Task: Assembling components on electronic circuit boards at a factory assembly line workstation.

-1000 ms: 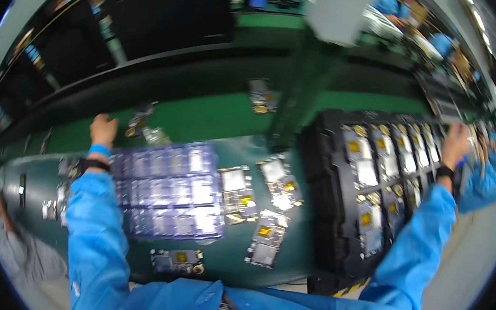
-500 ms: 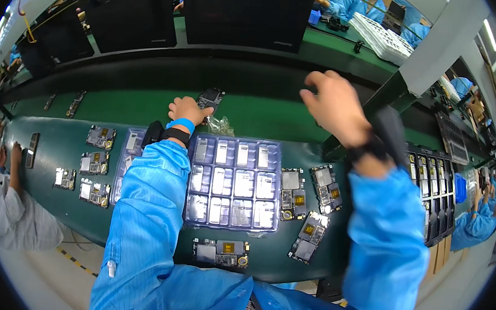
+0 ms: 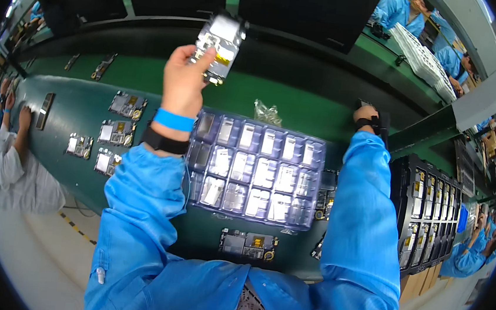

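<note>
Raised over the green strip, my left hand (image 3: pixel 185 78) pinches a circuit board (image 3: pixel 224 30) between thumb and fingers; the board has silver shields and a yellow patch. My right hand (image 3: pixel 366 113) is reaching out to the far right on the green strip. Its fingers are curled round a small dark thing (image 3: pixel 363 102), mostly hidden. A clear plastic tray (image 3: pixel 254 219) with silver rectangular pieces in its compartments lies between my arms. Another circuit board (image 3: pixel 249 245) rests in front of the tray.
Several circuit boards (image 3: pixel 127 104) lie left of the tray, and others are partly covered by my right sleeve. Crumpled clear plastic (image 3: pixel 267 113) sits behind the tray. A black rack (image 3: pixel 402 227) with boards stands at right, beside a slanted post (image 3: pixel 424 132). Co-workers sit on both sides.
My left hand has lifted the circuit board up from the green strip. My right hand has come down onto the strip at the far right. The view has turned and shifted.
</note>
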Demonstrator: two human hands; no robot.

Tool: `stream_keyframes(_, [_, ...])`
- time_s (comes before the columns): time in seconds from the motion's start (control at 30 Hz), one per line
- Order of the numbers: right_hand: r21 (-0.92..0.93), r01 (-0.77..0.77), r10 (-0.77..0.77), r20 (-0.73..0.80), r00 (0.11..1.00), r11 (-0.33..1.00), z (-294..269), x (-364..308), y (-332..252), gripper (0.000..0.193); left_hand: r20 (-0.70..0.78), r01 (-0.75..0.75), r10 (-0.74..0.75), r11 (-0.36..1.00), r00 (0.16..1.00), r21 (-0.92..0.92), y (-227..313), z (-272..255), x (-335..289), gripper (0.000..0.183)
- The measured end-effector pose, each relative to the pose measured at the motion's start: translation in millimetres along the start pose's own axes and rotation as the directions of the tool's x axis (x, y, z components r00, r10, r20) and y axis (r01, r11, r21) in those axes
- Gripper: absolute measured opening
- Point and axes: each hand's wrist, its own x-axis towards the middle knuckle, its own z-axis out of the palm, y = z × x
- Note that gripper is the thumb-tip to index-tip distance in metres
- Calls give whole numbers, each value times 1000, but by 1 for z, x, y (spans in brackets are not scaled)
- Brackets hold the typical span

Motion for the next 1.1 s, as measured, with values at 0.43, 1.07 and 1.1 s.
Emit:
stream_keyframes(0.43, [272, 8, 57, -229, 972, 962, -107, -77, 6, 59, 144, 125, -79, 932, 986, -342, 156, -137, -118, 21])
stream_keyframes(1.07, [499, 855, -790, -465, 399, 137, -111, -491, -137, 58, 149, 150, -79, 816, 986, -558, 184, -277, -162, 25])
stream_keyframes(1.1, [511, 846, -775, -469, 424, 154, -107, -487, -134, 58, 167, 139, -44, 773, 985, -619, 186, -293, -156, 25])
